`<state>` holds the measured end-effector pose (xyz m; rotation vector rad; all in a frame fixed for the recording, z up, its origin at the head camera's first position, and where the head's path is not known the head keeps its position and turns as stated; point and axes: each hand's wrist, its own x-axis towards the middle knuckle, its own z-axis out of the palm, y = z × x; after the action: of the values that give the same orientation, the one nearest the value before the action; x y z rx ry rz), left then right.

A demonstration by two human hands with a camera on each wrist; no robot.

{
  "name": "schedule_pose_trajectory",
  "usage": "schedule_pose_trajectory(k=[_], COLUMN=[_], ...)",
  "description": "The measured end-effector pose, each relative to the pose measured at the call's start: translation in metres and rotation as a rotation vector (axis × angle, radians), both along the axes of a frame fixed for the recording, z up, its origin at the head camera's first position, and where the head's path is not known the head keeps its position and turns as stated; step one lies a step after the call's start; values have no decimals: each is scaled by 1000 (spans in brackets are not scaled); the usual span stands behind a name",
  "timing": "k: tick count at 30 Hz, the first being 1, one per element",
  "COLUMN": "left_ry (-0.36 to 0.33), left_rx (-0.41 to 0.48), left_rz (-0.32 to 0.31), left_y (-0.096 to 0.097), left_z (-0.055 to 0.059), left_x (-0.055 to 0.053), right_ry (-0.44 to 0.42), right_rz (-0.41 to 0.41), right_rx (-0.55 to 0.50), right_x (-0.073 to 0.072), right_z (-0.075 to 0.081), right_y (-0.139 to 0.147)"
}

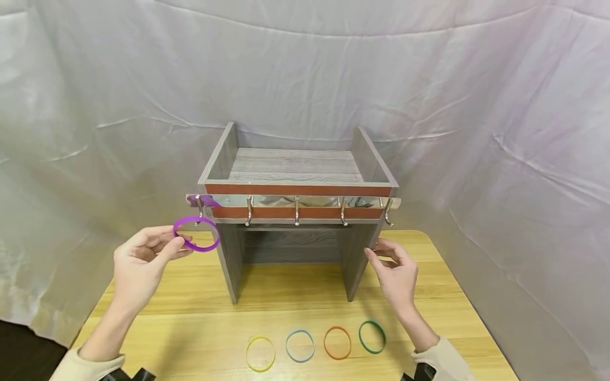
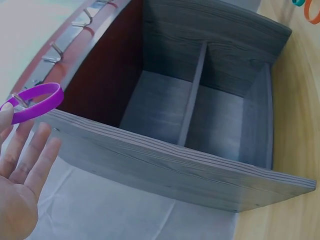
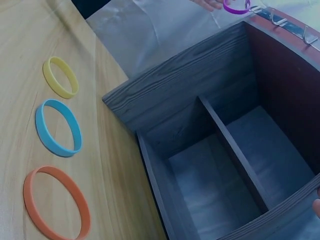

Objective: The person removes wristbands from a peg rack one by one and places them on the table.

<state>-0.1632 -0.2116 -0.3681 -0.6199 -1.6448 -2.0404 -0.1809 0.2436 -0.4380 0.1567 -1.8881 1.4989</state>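
Note:
Between thumb and fingers, my left hand [image 1: 138,264] pinches a purple silicone wristband [image 1: 202,248] at its left side. The band is at the leftmost metal hook [image 1: 199,205] of the rail, and in the left wrist view the hook's peg [image 2: 20,100] shows inside the loop. My right hand [image 1: 397,272] holds the front edge of the right side panel [image 1: 358,270] of a grey wooden shelf, thumb in front and fingers curled at the outer side. Only its fingertips [image 3: 317,206] enter the right wrist view.
On the wooden table [image 1: 305,312] before the shelf lie a yellow band [image 1: 259,370], a blue band [image 1: 300,361], an orange band [image 1: 337,358] and a green band [image 1: 374,352] in a row. Several hooks line the shiny rail [image 1: 319,201]. Grey cloth [image 1: 295,74] hangs behind and beside.

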Motion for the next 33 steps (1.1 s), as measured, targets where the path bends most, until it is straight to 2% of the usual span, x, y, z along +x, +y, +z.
schedule_pose_trajectory(k=[7, 13, 15, 18, 24, 27, 33], left_ry=[15, 44, 56, 42, -49, -52, -122], left_rx=[14, -16, 0, -5, -125, -135, -170], left_rz=[-11, -59, -82, -83, -67, -78, -69], left_y=[1, -2, -3, -5, -10, -12, -13], left_z=[11, 10, 6, 0, -11, -21, -44], left_x=[8, 18, 19, 22, 30, 32, 35], right_ry=[7, 11, 3, -8, -12, -12, -19], right_rz=[-18, -19, -20, -22, -23, -23, -12], right_rx=[7, 17, 13, 1, -11, -11, -17], right_x=[0, 0, 1, 2, 2, 1, 1], right_z=[1, 2, 2, 2, 2, 1, 2], right_y=[0, 1, 1, 0, -1, -1, 0])
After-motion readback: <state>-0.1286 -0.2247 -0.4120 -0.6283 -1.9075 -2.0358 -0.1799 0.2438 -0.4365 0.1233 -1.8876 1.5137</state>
